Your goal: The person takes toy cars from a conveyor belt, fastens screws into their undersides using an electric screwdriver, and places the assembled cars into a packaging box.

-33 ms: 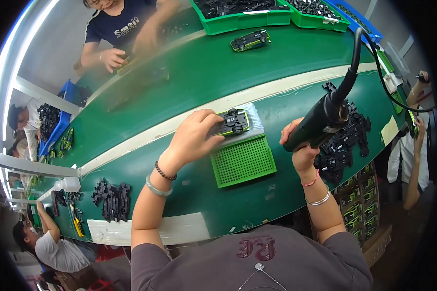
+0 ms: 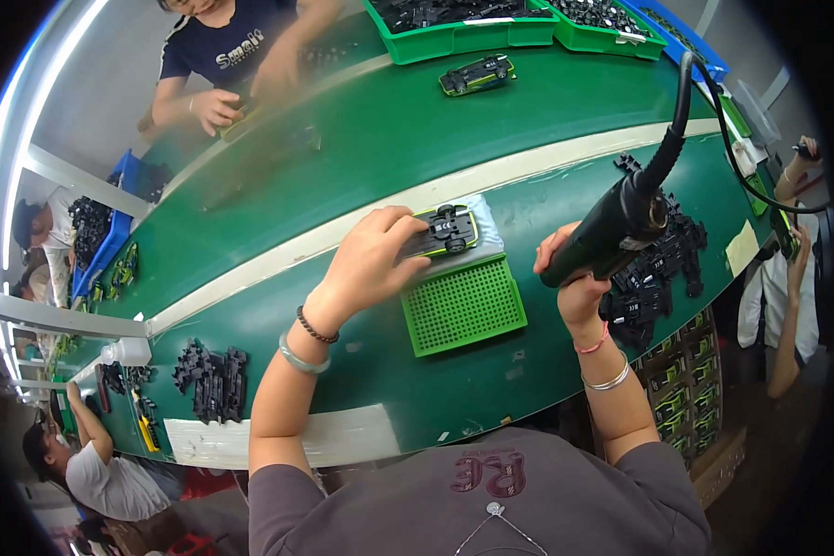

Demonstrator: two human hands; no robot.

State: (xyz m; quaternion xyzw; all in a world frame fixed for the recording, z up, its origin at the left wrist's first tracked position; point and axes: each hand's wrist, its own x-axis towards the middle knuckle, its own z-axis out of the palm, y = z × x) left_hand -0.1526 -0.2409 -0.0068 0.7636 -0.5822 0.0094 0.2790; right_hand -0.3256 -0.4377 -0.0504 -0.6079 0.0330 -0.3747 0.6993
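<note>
Head view: left hand (image 2: pixel 369 258) on the car (image 2: pixel 451 229), right hand (image 2: pixel 576 280) round the tool (image 2: pixel 604 232).
Left fingers, half spread, hold the car beneath their tips; right ones curl closed. I'd keep it flat and steady.

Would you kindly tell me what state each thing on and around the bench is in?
Near car: upside down, wheels up
Left hand: fingers on the near car's left end
Tool: gripped, apart from the near car; whether it is running cannot be told
Right hand: closed around the tool
Cable: attached to the tool
Far car: underside showing, untouched
Right pile: loose black parts, heaped
</note>
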